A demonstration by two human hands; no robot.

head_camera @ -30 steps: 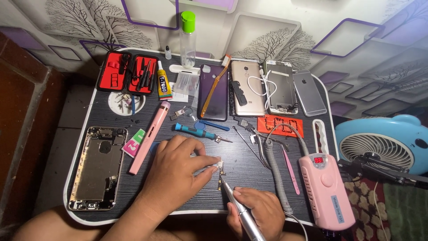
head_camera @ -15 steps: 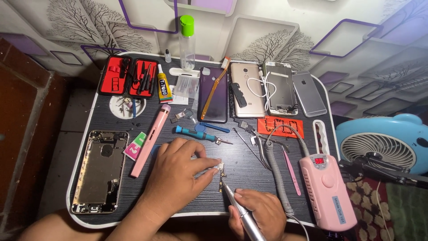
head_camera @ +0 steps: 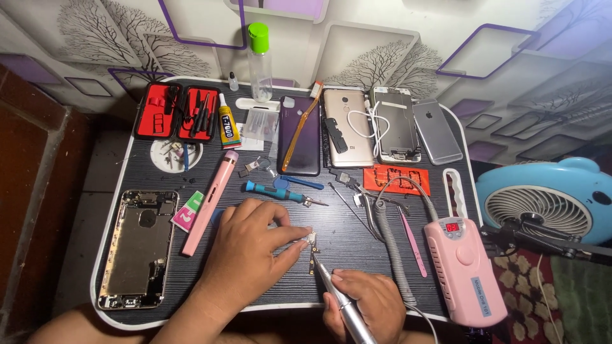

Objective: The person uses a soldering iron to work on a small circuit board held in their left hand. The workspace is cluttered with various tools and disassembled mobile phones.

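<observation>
My left hand [head_camera: 245,251] rests on the black table [head_camera: 357,242], its thumb and forefinger pinching a small metal phone part [head_camera: 311,239]. My right hand [head_camera: 364,307] near the front edge grips a silver pen-shaped rotary tool [head_camera: 338,299], whose tip points at the part. A grey coiled cord [head_camera: 390,242] runs from the tool to a pink control box [head_camera: 464,267] on the right.
An open phone chassis [head_camera: 137,247] lies at the left. A pink pen-like tool [head_camera: 209,202], a blue screwdriver [head_camera: 274,190], pink tweezers [head_camera: 413,242], a red tool case [head_camera: 177,120], a glue tube [head_camera: 227,126], a clear bottle [head_camera: 260,58] and several phones [head_camera: 347,124] fill the back. A blue fan [head_camera: 548,200] stands right.
Both hands stay in place on the part. The view has shifted very slightly; nothing else has visibly moved.
</observation>
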